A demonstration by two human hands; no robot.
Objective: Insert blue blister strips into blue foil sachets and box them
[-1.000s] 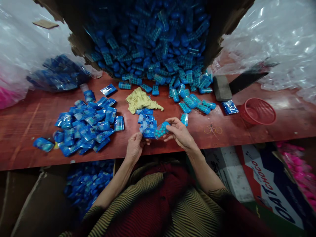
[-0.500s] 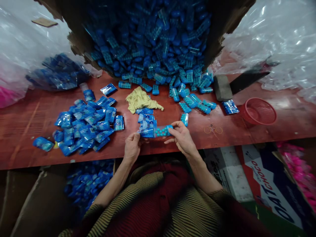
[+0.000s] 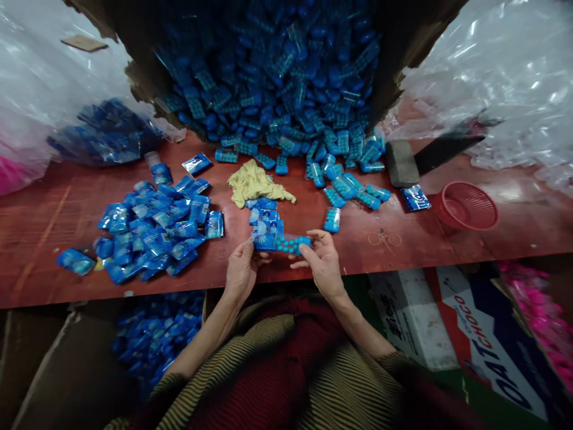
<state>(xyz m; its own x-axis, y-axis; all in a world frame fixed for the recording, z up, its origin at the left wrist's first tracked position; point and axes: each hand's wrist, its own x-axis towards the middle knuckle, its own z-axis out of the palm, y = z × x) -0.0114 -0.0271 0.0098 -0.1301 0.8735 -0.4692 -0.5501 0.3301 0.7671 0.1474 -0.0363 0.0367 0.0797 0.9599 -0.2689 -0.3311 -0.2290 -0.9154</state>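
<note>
My left hand [image 3: 240, 269] pinches the left end of a blue printed packet [image 3: 265, 241] near the table's front edge. In my right hand [image 3: 323, 260] is a small clear bottle [image 3: 289, 243] of blue pellets, gripped by its blue-capped end. The bottle lies level, its clear end meeting the packet's right end; I cannot tell how far inside it is. Just behind are more flat blue packets [image 3: 267, 227] in an overlapping row, partly under a crumpled yellow cloth [image 3: 255, 182]. A single bottle [image 3: 332, 220] lies beyond my right hand.
A heap of filled blue packets [image 3: 152, 224] covers the table's left side. At the back, a torn cardboard box [image 3: 143, 83] spills many bottles [image 3: 286, 107]. To the right are a grey block [image 3: 401, 164], a red basket [image 3: 465, 206] and rubber bands [image 3: 384, 238].
My right hand has moved left and slightly down with the bottle, bringing it closer to the packet. My left hand stays on the packet, nearly still.
</note>
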